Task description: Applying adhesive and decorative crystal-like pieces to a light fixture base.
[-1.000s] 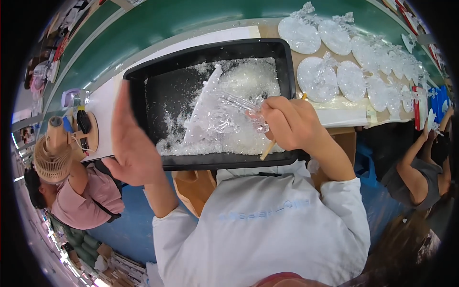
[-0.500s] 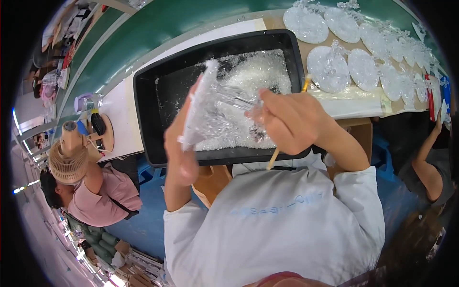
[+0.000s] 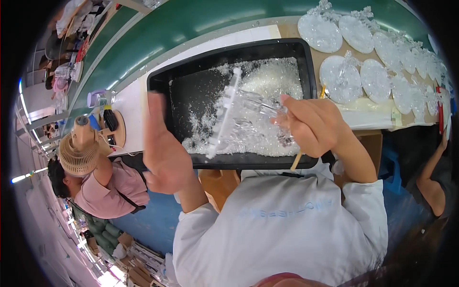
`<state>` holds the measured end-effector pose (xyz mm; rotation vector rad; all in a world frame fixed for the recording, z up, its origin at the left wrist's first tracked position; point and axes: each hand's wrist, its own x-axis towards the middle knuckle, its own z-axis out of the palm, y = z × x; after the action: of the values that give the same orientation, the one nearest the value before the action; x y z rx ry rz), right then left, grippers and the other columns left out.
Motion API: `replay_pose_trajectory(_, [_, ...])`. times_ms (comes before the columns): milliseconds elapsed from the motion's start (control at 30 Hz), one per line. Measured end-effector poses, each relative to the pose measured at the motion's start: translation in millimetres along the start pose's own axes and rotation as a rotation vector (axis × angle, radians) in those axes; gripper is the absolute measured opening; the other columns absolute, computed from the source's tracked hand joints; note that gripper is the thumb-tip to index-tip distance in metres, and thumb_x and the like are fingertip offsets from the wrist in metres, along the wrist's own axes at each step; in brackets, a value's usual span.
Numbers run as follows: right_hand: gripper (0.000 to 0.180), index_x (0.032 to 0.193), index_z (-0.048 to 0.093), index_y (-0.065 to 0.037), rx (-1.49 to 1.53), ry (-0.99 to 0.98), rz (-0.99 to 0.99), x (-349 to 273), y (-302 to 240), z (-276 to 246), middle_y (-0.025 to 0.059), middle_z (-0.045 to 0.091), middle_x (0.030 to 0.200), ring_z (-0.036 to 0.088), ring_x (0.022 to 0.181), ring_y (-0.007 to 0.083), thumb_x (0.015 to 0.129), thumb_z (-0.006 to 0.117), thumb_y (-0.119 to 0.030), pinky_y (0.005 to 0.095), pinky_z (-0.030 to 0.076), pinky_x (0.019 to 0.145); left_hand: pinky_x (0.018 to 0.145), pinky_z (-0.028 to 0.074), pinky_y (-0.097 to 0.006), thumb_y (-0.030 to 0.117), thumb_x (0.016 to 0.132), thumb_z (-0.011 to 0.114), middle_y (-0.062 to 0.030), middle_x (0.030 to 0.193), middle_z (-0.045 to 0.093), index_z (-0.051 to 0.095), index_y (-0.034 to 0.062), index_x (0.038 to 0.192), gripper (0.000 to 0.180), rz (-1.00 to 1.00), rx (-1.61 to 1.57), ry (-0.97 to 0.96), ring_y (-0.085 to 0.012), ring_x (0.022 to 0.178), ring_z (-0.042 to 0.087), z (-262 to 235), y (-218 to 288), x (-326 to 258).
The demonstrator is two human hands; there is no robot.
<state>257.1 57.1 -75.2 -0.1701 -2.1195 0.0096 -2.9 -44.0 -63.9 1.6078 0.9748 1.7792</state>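
Observation:
My right hand (image 3: 315, 124) is closed round the clear upper part of a transparent ornament (image 3: 248, 103). The ornament is tipped on its side over the black tray (image 3: 158, 79), its round white-frosted base (image 3: 228, 112) turned edge-on to the left. A thin yellow stick (image 3: 296, 161) runs under the same hand, showing above and below it; whether the fingers grip it is hidden. My left hand (image 3: 166, 153), blurred, hovers over the tray's left edge, fingers stretched out, apart from the ornament. Clear glittery granules (image 3: 275, 76) are heaped in the tray, mostly at its right.
Rows of similar clear ornaments on round glittery bases (image 3: 340, 79) stand on the board at the right. A beige fan (image 3: 80, 148) and a person in pink (image 3: 112, 196) are at the left. Another person's arm (image 3: 432, 177) shows at the far right.
My left hand has moved left, away from the ornament's base. The ornament stays in my right hand, its base edge-on to me. The whole view has shifted slightly.

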Motion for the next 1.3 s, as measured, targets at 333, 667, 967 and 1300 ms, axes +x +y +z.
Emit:
replay_pose_trajectory(333, [0.036,0.066,0.042,0.003,0.018,0.039,-0.030,2.7,6.8,6.6,0.0333,0.064,0.094,0.064,0.056,0.0238,0.068,0.078,0.003,0.0298,0.052,0.043,0.113,0.035,-0.050,0.058,0.096,0.036,-0.0339,0.143,0.042,0.040,-0.0114,0.141,0.083,-0.174,0.290,-0.248,-0.0421,0.136,0.040,-8.4,33.5,8.3])
replay_pose_trajectory(667, [0.032,0.066,0.045,0.001,-0.056,-0.056,-0.045,10.0,8.1,2.8,0.0252,0.065,0.089,0.063,0.058,0.0224,0.072,0.076,-0.002,0.0290,0.051,0.044,0.109,0.038,-0.049,0.056,0.093,0.035,-0.0350,0.117,0.062,0.058,-0.0188,0.119,0.083,-0.142,0.237,-0.214,-0.0446,0.115,0.060,-29.8,6.5,6.2])
replay_pose_trajectory(967, [0.018,0.088,0.061,0.002,0.017,-0.351,0.007,74.0,49.6,-13.0,0.0134,0.069,0.093,0.060,0.062,0.0182,0.087,0.069,-0.014,0.0254,0.047,0.051,0.089,0.049,-0.035,0.015,0.077,0.073,-0.0142,0.115,0.066,0.063,0.0022,0.118,0.044,0.044,0.790,-0.438,-0.0299,0.101,0.064,19.9,30.6,87.7])
replay_pose_trajectory(1300, [0.031,0.111,0.067,0.000,0.128,-0.195,0.430,97.4,23.8,-26.3,0.0196,0.071,0.096,0.071,0.078,0.0286,0.086,0.065,-0.020,0.0371,0.055,0.070,0.047,0.035,-0.042,0.026,0.092,0.067,-0.0179,0.050,0.044,0.059,-0.0029,0.070,0.037,-0.112,0.856,-0.661,-0.0364,0.046,0.048,21.3,-10.7,108.0])
